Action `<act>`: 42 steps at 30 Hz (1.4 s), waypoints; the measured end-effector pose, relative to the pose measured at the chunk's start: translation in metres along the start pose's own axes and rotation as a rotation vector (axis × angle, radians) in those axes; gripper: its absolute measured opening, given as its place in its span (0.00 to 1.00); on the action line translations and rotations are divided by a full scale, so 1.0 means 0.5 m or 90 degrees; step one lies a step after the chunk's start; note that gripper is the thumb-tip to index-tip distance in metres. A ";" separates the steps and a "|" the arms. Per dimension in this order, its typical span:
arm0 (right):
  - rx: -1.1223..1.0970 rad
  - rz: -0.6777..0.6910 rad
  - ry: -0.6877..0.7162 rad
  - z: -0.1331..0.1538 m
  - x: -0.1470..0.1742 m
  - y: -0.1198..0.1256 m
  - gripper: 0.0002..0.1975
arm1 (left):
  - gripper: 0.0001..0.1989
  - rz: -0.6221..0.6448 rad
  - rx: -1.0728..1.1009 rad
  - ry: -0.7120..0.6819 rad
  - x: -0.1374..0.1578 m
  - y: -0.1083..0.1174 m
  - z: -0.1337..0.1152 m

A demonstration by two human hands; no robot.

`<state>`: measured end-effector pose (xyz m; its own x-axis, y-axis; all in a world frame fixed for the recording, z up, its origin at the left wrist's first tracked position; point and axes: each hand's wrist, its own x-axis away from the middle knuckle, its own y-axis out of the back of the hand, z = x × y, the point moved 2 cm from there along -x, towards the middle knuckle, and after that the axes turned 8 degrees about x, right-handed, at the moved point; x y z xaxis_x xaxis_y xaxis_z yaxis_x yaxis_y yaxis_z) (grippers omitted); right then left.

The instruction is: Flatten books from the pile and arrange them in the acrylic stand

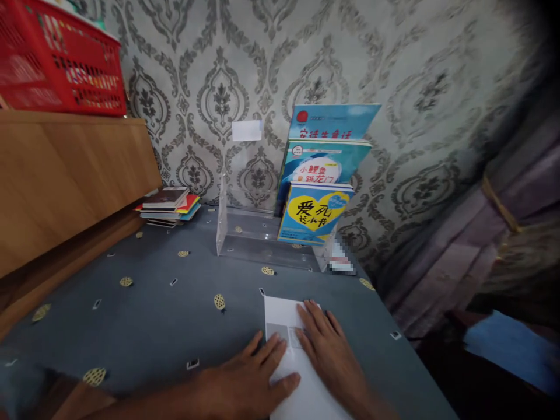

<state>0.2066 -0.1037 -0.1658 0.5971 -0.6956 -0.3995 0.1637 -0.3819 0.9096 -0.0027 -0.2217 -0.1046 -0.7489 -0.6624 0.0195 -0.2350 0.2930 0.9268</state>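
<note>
The left hand and right hand lie open on one white sheet, on the table; light, even pressure from both should keep it flat and uncreased. Beyond stands one clear rack bearing three visible books, then one book stack.

Smooth white paper under the fingers
Beyond them, a clear, glossy plastic rack and smooth-covered books; around them, a matt surface.
</note>
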 end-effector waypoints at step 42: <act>-0.820 -0.011 -0.228 -0.015 -0.133 0.085 0.23 | 0.29 -0.593 0.821 0.135 -0.106 0.125 0.170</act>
<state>0.1796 -0.0689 -0.0998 0.3820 -0.8927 -0.2388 0.9068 0.3124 0.2829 -0.0304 -0.1097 -0.0793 0.0167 -0.9810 -0.1935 -0.9611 0.0376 -0.2736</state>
